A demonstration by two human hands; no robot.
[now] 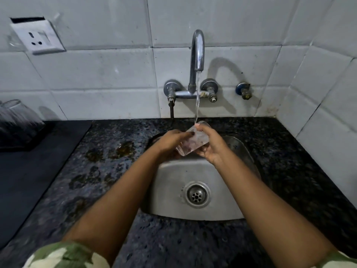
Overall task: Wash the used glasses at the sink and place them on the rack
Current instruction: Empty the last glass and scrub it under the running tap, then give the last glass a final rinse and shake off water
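A: While tilted mouth-up under the stream (197, 105), glass (193, 141) held over sink (195, 211), probably to catch water at the rim.

B: Grip?

A: Right hand (211, 147) curled round the far side, thumb at the rim; left hand (171, 141) wrapped on the near side, fingers across the wall, likely rubbing.

B: Surroundings?

A: Tap (197, 53) directly above; wet counter (108, 151) left; upturned glass on rack (17, 120) far left, blurred. Nothing barring the way across.

Both forearms extended forward, left hand (171, 141) and right hand (209, 145) curled inward and brought together, fingers bent in a grip.
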